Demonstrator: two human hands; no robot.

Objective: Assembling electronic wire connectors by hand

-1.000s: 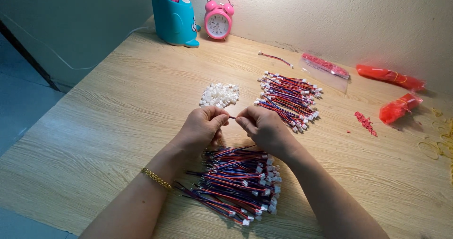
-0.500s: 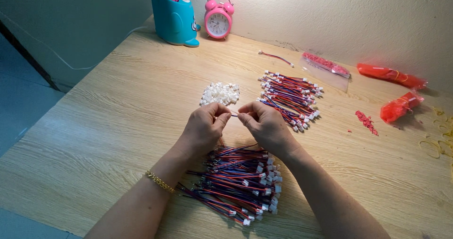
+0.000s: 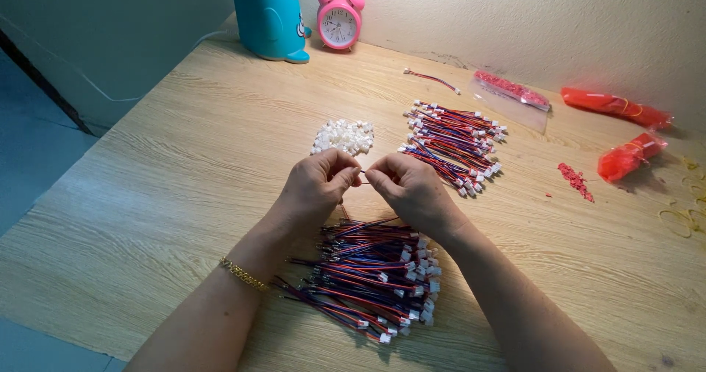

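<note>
Your left hand [image 3: 318,184] and right hand [image 3: 408,188] meet mid-table, pinching one thin wire [image 3: 362,172] between them — it could slip into the wire bundle [image 3: 371,273] at the near edge.

Thin red-blue wire [image 3: 362,172] pinched taut btwn fingertips of left hand [image 3: 316,184] & right hand [image 3: 408,184], just above wooden table, over a fanned bundle of like wires w/ white plugs [image 3: 368,276].
</note>
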